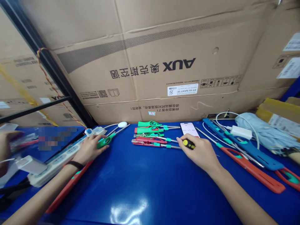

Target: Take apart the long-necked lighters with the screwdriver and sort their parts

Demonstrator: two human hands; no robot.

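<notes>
My left hand (pixel 90 149) is closed around the green handle of a long lighter (pixel 106 140) whose metal rod points away toward the boxes. My right hand (pixel 199 153) grips a screwdriver with a yellow and black handle (pixel 188 144), resting on the blue table (pixel 140 184). Between my hands lies a row of several green and red lighters (pixel 151 134). A phone (pixel 189 129) with a lit screen lies just beyond my right hand.
A white power strip (pixel 56 162) lies at the left, with a red lighter under my forearm. Red and blue lighters (pixel 246 156), a white charger (pixel 240 132) with cable and a folded umbrella (pixel 267 137) lie at right. Cardboard boxes (pixel 164 62) wall the back. Another person's hand (pixel 4 150) shows at far left.
</notes>
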